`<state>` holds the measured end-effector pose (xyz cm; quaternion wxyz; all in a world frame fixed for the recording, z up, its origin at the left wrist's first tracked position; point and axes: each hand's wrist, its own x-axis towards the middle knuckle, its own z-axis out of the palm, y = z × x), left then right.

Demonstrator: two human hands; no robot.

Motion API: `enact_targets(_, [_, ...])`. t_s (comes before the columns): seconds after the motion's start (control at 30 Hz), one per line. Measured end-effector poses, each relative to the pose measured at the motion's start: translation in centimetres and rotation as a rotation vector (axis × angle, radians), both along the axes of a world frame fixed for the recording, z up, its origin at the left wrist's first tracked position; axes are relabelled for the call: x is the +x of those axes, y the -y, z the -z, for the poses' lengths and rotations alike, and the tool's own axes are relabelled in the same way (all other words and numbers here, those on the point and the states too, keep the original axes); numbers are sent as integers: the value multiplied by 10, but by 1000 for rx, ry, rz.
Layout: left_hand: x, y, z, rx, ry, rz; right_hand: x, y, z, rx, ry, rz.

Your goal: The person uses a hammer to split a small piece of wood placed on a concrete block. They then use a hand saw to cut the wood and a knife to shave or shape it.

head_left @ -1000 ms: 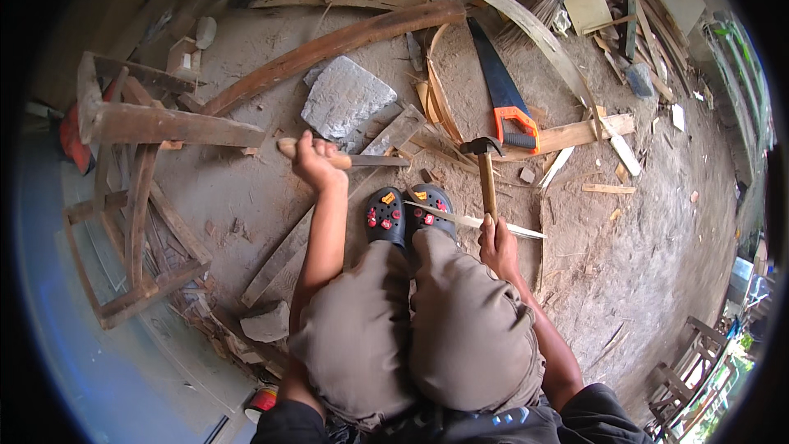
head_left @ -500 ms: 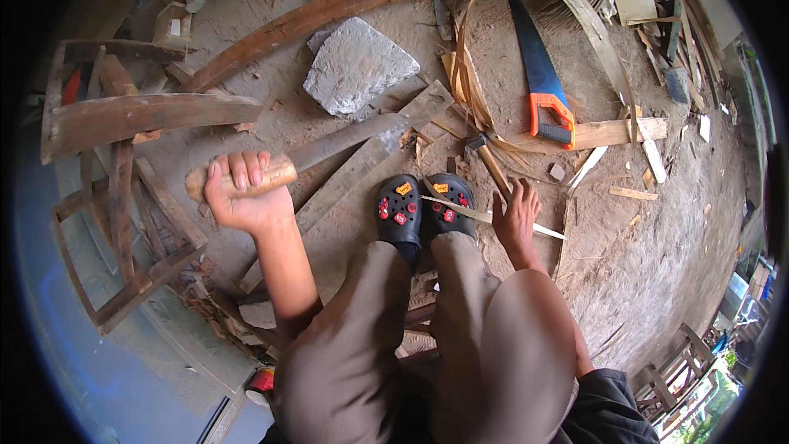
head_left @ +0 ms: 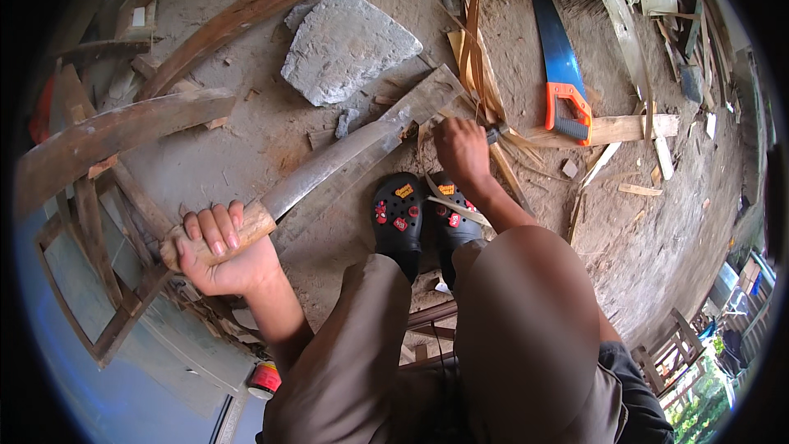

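Observation:
My left hand (head_left: 220,251) is wrapped round the thick wooden handle of a machete (head_left: 333,163). Its long blade slants up to the right along a weathered wooden plank (head_left: 423,105) on the ground. Near the blade's far end, my right hand (head_left: 463,150) is curled with knuckles up beside a small wood piece (head_left: 428,150). The fingertips are hidden, so whatever they grip does not show. Just right of it lies a hammer (head_left: 511,174), head toward the plank. Below, a pale curved strip (head_left: 457,209) crosses my right clog.
A grey stone block (head_left: 349,48) lies beyond the blade. At right, an orange-handled handsaw (head_left: 565,107) rests across a board (head_left: 633,127). Curved timbers and wooden frames (head_left: 123,127) crowd the left. Long thin strips (head_left: 477,57) lie beyond my right hand.
My right hand has left the hammer handle and moved up and left to the machete's far end, its fingers now curled. My left hand and the machete handle have shifted down slightly.

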<state>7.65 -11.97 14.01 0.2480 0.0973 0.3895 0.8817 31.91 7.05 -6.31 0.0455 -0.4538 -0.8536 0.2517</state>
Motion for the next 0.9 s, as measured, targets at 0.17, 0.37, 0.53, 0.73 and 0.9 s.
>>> enact_targets(0.17, [13, -6, -9, 49, -207, 199, 17, -7, -65, 165, -194, 98])
enact_targets(0.37, [48, -25, -9, -51, -275, 453, 13, 16, -140, -140, -455, -134])
enact_targets(0.53, [58, -37, -7, 139, -243, 606, 22, 21, -171, -1072, -139, -66])
enact_targets(0.73, [101, -54, -11, 236, -281, 773, 28, 39, -176, -1980, -613, 242])
enact_targets(0.9, [97, -59, -15, 97, -729, 1257, 38, 32, -174, -2164, -781, 620])
